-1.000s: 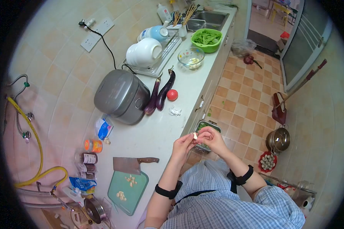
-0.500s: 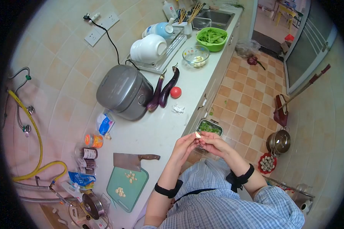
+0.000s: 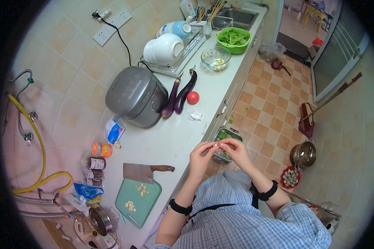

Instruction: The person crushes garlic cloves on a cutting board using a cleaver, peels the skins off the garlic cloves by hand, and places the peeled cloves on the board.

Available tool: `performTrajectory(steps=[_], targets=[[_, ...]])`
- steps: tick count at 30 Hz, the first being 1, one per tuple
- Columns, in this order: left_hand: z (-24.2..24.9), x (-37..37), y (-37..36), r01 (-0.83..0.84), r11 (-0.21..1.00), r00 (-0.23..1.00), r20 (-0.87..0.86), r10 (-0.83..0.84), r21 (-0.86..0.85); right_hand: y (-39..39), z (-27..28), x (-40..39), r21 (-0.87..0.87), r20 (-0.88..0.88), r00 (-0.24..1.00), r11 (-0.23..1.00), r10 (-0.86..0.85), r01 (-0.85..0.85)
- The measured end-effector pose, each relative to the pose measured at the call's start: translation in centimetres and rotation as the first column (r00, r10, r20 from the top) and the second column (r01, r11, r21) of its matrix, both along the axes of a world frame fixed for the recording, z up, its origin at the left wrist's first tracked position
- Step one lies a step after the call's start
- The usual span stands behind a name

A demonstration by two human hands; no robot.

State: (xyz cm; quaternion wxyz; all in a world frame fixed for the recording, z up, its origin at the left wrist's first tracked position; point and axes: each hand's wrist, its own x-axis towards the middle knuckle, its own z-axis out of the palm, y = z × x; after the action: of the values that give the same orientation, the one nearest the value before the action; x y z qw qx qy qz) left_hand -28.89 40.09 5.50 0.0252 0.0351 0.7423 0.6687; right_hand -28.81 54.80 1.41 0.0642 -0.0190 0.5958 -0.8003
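My left hand (image 3: 200, 159) and my right hand (image 3: 236, 154) meet at the fingertips in front of the counter edge. Both pinch a small whitish garlic clove (image 3: 216, 145), mostly covered by the fingers. Below them stands a bin (image 3: 238, 136) with green scraps in it. On the counter to the left, a green cutting board (image 3: 147, 205) carries two small groups of pale garlic pieces (image 3: 130, 206). A cleaver (image 3: 138, 172) with a wooden handle lies across the board's far edge.
Two eggplants (image 3: 186, 92), a tomato (image 3: 193, 97) and crumpled white tissue (image 3: 195, 115) lie near a grey rice cooker (image 3: 137, 97). Farther back are a glass bowl (image 3: 215, 58) with pale pieces and a green basin (image 3: 233, 40) of leafy greens. Jars (image 3: 102, 149) line the wall.
Both hands have lifted slightly and their fingers have straightened. The clove, plainer before, is now mostly hidden between the fingertips. The view has shifted a little.
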Motion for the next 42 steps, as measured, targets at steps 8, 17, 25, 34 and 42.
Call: performTrajectory(steps=[8,17,25,34,42], targets=[[0.4,0.9,0.5,-0.083,0.882,0.959,-0.279,-0.057,-0.464,0.8,1.0,0.3,0.088,0.051,0.998,0.995,0.039,-0.044],[-0.3,1.5,0.3,-0.09,0.842,0.923,-0.362,-0.129,-0.531,0.7,-0.8,1.1,0.055,0.103,0.992,0.996,0.066,-0.072],[0.0,1.8,0.3,-0.035,0.817,0.908,-0.359,-0.214,-0.575,0.8,-0.4,1.3,-0.02,0.139,0.986,0.996,0.088,-0.086],[-0.1,1.9,0.1,0.019,0.9,0.967,-0.221,-0.128,-0.436,0.8,-0.1,1.1,0.034,0.108,0.99,0.994,0.095,-0.099],[-0.2,1.8,0.0,0.037,0.902,0.973,-0.189,-0.129,-0.429,1.2,0.0,1.1,0.129,0.0,0.994,0.986,0.106,-0.105]])
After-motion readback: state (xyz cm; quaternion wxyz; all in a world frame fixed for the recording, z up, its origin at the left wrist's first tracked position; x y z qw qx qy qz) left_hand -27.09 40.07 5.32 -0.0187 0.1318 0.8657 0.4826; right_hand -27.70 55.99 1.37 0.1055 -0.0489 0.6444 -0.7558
